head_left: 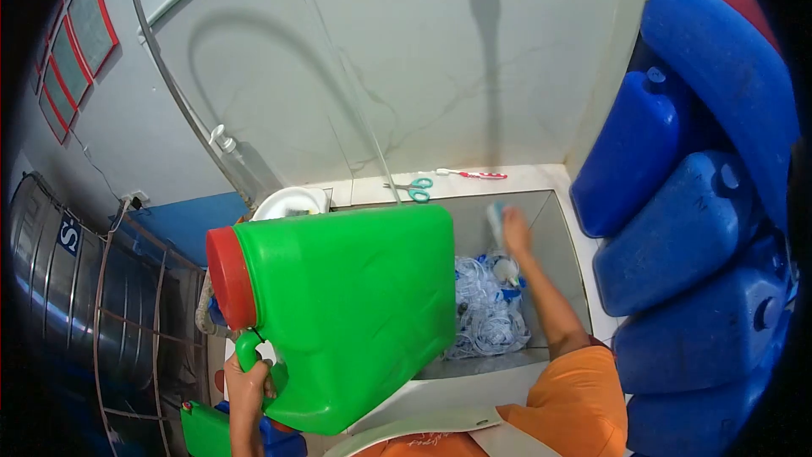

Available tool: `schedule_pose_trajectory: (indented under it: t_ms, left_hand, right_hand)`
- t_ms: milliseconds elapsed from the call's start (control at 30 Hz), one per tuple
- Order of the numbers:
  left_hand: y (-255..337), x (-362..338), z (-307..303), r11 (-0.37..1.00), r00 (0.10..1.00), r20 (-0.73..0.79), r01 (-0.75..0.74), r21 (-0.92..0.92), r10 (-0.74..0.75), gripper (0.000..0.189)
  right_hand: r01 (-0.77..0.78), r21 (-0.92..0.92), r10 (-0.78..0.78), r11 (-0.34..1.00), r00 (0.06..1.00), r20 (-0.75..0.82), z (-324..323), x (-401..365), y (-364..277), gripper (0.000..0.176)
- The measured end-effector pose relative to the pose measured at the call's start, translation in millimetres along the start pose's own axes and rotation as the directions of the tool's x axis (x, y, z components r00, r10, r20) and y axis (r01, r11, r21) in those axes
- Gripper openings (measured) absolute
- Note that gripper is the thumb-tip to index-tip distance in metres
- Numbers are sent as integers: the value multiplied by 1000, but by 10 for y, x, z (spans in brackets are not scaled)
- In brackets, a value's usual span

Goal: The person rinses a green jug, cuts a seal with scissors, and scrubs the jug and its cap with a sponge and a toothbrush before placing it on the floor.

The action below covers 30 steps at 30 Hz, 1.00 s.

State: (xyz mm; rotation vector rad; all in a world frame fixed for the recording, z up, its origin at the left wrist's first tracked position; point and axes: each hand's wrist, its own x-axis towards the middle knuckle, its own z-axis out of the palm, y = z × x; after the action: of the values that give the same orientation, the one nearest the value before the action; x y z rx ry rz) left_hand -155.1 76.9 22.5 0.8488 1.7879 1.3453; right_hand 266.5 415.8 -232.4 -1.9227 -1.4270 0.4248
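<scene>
My left hand (247,383) grips the handle of a big green jug (355,313) with a red cap (228,278), held up on its side at the lower left. My right hand (512,233) reaches out into a grey tiled basin (565,237) and holds a small light-blue object (496,218); what it is cannot be made out. Below that hand lies a heap of clear plastic rings and blue caps (489,309) on the basin floor.
Blue jerrycans (689,237) are stacked along the right. Teal scissors (414,188) and a red-and-white toothbrush (474,174) lie on the ledge behind the basin. A white bowl (292,201) and a steel tank (68,305) stand at the left. Another green container (203,428) is below.
</scene>
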Motion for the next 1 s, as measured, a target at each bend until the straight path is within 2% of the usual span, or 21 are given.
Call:
schedule_pose_trajectory:
  t_ms: [33,67,133,167,233,267,333,367,400,467,500,567,600,667,733,800,833,867,900,933,1000]
  left_hand:
    - [24,25,-3,1000,1000,10,11,20,-11,7]
    - [34,50,-2,1000,1000,9,10,21,-10,7]
    - [48,101,20,995,999,22,-49,91,48,7]
    - [50,108,33,994,998,13,-57,89,56,6]
    - [93,98,78,995,999,-1,-52,90,52,5]
    - [116,87,95,995,999,-7,-46,92,47,6]
    - [103,81,95,994,999,10,-49,93,48,6]
    - [104,82,91,994,998,22,-57,96,55,7]
    - [107,69,113,994,998,31,-53,99,51,7]
    - [127,53,134,995,999,-30,-22,95,25,7]
    - [109,56,118,995,999,-31,-19,98,22,7]
    - [64,55,72,993,1000,-26,-8,116,11,7]
    - [58,46,74,993,1000,-26,-6,118,9,7]
    - [63,62,83,996,1000,-8,-27,89,28,9]
    - [84,84,95,992,999,-12,-40,121,42,10]
    - [96,84,109,986,999,-9,-34,160,36,11]
    - [103,91,125,986,999,7,-36,161,36,11]
    - [105,90,141,986,999,25,-36,164,32,12]
    - [94,87,165,988,999,32,-39,151,34,13]
    - [87,86,182,988,999,28,-34,149,30,13]
    - [87,69,180,987,997,60,-55,153,46,11]
  right_hand:
    - [30,-62,-37,998,992,-120,-455,190,-279,44]
    - [48,-262,-100,964,976,-191,-667,435,-337,34]
    - [53,-512,-198,857,952,-233,-870,916,-246,37]
    - [58,-511,-200,858,953,-229,-880,1073,-122,37]
    - [-143,-648,-273,748,823,-497,-752,1338,155,30]
    - [-147,-651,-268,745,827,-494,-645,1360,227,30]
    - [-210,-527,-65,823,888,-456,-507,1393,318,36]
    - [-69,-547,-151,834,926,-346,-418,1375,347,34]
    - [-10,-607,-130,795,974,-186,-264,1393,310,33]
    - [228,-581,-220,781,972,85,-489,1111,-89,34]
    - [228,-580,-218,782,972,88,-565,1144,-85,34]
    - [30,-446,-130,895,972,-197,-737,1303,96,36]
    - [28,-447,-128,894,972,-195,-739,1321,210,36]
    - [34,-652,-298,757,907,-298,-632,1415,313,41]
    - [-4,-704,-341,710,873,-349,-602,1351,-68,34]
    - [398,-737,-453,547,881,139,-673,1161,-729,21]
    - [571,-519,-507,636,816,277,-397,1231,-946,15]
    - [587,-253,-503,769,800,327,-265,1072,-1295,16]
    - [406,176,-439,897,772,460,-259,784,-1723,18]
    - [420,191,-431,887,606,669,-208,603,-2089,24]
    - [110,316,-328,942,483,812,-325,111,-2667,19]
